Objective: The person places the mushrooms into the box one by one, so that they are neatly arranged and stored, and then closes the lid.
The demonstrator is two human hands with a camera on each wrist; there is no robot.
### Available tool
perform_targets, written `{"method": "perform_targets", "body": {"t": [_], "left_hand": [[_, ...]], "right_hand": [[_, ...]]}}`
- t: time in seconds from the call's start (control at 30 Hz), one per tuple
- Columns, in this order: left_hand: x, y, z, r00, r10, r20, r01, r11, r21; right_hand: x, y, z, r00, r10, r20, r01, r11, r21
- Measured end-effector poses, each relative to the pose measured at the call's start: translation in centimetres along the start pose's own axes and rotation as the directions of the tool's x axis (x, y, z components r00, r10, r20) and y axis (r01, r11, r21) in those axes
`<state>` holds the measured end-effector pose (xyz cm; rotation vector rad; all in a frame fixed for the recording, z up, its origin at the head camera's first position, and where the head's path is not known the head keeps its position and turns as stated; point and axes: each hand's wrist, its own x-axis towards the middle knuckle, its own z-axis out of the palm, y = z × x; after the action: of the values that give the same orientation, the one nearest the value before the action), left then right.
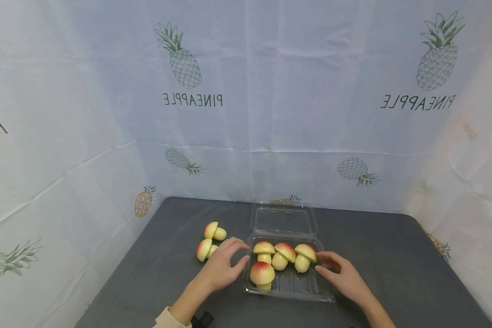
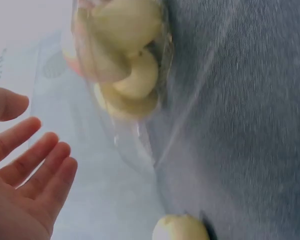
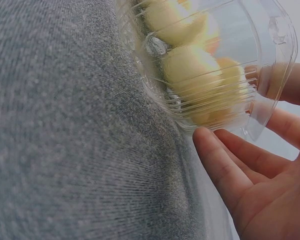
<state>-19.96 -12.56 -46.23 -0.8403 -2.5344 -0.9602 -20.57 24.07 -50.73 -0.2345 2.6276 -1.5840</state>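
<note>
A clear plastic clamshell box [image 1: 289, 291] sits on the table with its lid [image 1: 284, 220] folded back. Inside are toy mushrooms with red-yellow caps: three in the back row, such as the middle mushroom [image 1: 284, 256], and a front-left mushroom [image 1: 263, 274]. My left hand [image 1: 225, 264] hovers by the box's left edge, its fingers [image 2: 50, 165] spread and holding nothing. On the other side, my right hand [image 1: 342, 275] is at the right wall near the rightmost mushroom [image 1: 305, 258]. Its fingers [image 3: 222, 165] extend along the plastic; part of the hand shows through it.
Two more toy mushrooms lie left of the box, a far one [image 1: 215, 231] and a nearer one [image 1: 206, 249] partly behind the left hand. The dark table [image 1: 147, 282] is enclosed by pale pineapple-print curtains [image 1: 295, 114] at the back and sides.
</note>
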Motion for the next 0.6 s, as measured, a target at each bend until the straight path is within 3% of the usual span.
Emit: {"method": "perform_targets", "body": {"t": [0.13, 0.3, 0.4, 0.6], "left_hand": [[-0.1, -0.6, -0.7, 0.995, 0.012, -0.103, -0.007, 0.999, 0.044], [-0.2, -1.4, -1.4, 0.976, 0.026, -0.217, -0.002, 0.994, 0.112], [-0.4, -2.0, -1.8, 0.968, 0.020, -0.250, 0.014, 0.991, 0.132], [-0.9, -3.1, -2.3, 0.957, -0.048, -0.288, 0.093, 0.985, 0.145]], "right_hand": [[0.0, -0.1, 0.0, 1.000, 0.001, -0.002, -0.001, 1.000, -0.006], [-0.1, -0.1, 0.0, 1.000, 0.002, -0.003, -0.002, 1.000, -0.009], [-0.1, -0.1, 0.0, 1.000, -0.001, -0.004, 0.001, 1.000, -0.014], [0.0, -0.1, 0.1, 1.000, 0.000, -0.007, -0.001, 1.000, -0.014]]}}
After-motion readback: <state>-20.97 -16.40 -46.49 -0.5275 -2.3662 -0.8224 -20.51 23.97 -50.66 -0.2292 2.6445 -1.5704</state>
